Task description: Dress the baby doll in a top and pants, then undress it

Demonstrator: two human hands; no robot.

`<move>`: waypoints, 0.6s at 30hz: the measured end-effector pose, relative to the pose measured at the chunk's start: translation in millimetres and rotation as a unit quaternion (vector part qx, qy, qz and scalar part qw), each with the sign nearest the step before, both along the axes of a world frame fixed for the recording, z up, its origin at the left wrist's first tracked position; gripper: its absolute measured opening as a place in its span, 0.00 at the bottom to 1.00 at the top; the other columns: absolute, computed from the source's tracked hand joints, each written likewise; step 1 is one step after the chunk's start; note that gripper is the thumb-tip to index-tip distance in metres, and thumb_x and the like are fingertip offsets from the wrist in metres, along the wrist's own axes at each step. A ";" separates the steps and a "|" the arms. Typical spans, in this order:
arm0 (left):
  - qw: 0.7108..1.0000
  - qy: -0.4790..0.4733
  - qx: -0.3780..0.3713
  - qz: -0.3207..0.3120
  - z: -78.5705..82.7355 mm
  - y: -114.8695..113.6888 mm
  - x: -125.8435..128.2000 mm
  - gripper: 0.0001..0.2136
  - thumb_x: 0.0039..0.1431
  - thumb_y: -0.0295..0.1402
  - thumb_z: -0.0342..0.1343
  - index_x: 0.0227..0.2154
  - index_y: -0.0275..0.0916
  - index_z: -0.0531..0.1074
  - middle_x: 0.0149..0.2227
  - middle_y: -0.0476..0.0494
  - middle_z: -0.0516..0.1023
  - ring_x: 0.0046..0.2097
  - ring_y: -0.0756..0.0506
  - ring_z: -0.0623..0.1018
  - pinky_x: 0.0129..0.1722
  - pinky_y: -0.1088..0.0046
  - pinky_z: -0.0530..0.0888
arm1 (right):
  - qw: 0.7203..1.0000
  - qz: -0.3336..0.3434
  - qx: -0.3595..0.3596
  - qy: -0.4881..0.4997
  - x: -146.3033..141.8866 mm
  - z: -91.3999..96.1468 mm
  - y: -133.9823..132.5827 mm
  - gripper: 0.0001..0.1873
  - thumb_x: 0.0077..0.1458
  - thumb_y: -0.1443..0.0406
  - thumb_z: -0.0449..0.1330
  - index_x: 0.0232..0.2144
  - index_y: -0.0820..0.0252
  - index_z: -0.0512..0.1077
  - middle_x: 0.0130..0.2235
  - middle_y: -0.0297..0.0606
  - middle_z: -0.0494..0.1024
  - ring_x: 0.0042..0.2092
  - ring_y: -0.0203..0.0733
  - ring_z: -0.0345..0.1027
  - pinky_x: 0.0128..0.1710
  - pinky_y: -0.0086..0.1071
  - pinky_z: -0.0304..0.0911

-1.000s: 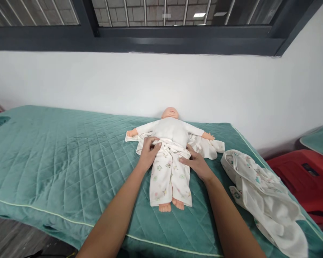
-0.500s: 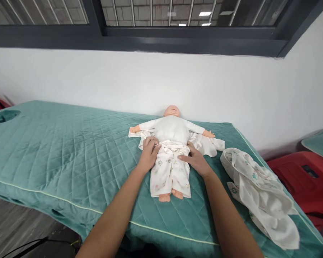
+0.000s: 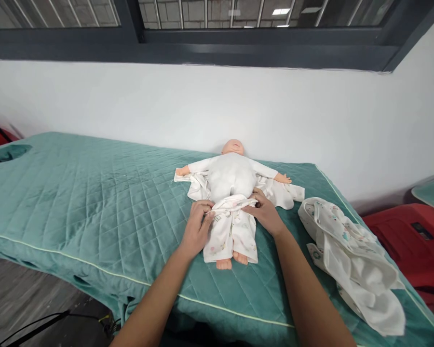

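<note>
A baby doll (image 3: 232, 176) with a white cloth body lies on its back, arms spread, feet towards me. White patterned baby trousers (image 3: 229, 233) cover its legs, with the waistband bunched at the hips. My left hand (image 3: 198, 225) pinches the waistband at the left side, and my right hand (image 3: 263, 210) grips it at the right. Beneath the doll's arms and back a white baby shirt (image 3: 280, 193) is spread out. Both hands are closed on the trousers' top edge; some fingertips are hidden in the fabric.
The doll rests on a green quilted bed cover (image 3: 112, 207). At the right lies a crumpled white patterned baby garment or wrap (image 3: 354, 260). A red case (image 3: 401, 241) stands beyond the bed's right edge. A white wall (image 3: 148, 106) and barred window rise behind.
Both hands have drawn the trousers' waistband down towards me, baring more of the doll's lower belly. My left hand has moved lower. The view has shifted slightly.
</note>
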State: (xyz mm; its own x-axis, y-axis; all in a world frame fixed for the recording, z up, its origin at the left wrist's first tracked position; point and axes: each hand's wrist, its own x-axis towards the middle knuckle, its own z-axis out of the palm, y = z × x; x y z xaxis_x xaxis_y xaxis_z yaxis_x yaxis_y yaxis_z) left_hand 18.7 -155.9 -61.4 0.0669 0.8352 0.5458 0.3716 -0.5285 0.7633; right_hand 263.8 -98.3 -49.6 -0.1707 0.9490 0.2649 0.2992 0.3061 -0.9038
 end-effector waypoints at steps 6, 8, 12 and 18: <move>1.000 -0.019 -0.015 -0.002 -0.5 4.6 1.4 0.10 0.71 0.39 0.45 0.36 0.41 0.65 0.46 0.41 0.72 0.50 0.45 0.72 0.53 0.65 0.67 | 0.988 -0.105 0.111 -0.033 -7.9 0.2 -8.1 0.19 0.48 0.51 0.69 0.23 0.58 0.69 0.50 0.44 0.64 0.52 0.49 0.63 0.49 0.40 0.62; 0.999 -0.024 -0.021 0.001 -0.5 6.4 1.1 0.09 0.71 0.39 0.46 0.37 0.41 0.65 0.45 0.41 0.72 0.49 0.44 0.72 0.53 0.65 0.66 | 0.983 -0.102 0.139 -0.055 -11.3 2.7 -17.9 0.17 0.51 0.54 0.67 0.22 0.57 0.68 0.42 0.40 0.68 0.46 0.46 0.64 0.48 0.40 0.60; 0.999 -0.032 -0.022 0.006 -2.2 10.2 0.1 0.10 0.70 0.40 0.47 0.36 0.41 0.66 0.43 0.42 0.72 0.47 0.44 0.72 0.51 0.66 0.67 | 0.986 -0.109 0.104 -0.067 -18.7 3.9 -49.1 0.15 0.52 0.57 0.65 0.22 0.56 0.66 0.28 0.32 0.68 0.35 0.41 0.63 0.38 0.35 0.58; 0.999 0.001 -0.036 0.030 -0.2 14.7 1.1 0.11 0.69 0.41 0.48 0.34 0.40 0.66 0.35 0.47 0.70 0.39 0.45 0.70 0.43 0.68 0.66 | 0.991 -0.133 -0.020 -0.022 -29.5 -1.5 -84.6 0.24 0.51 0.49 0.65 0.19 0.58 0.61 0.22 0.27 0.58 0.28 0.34 0.52 0.28 0.30 0.49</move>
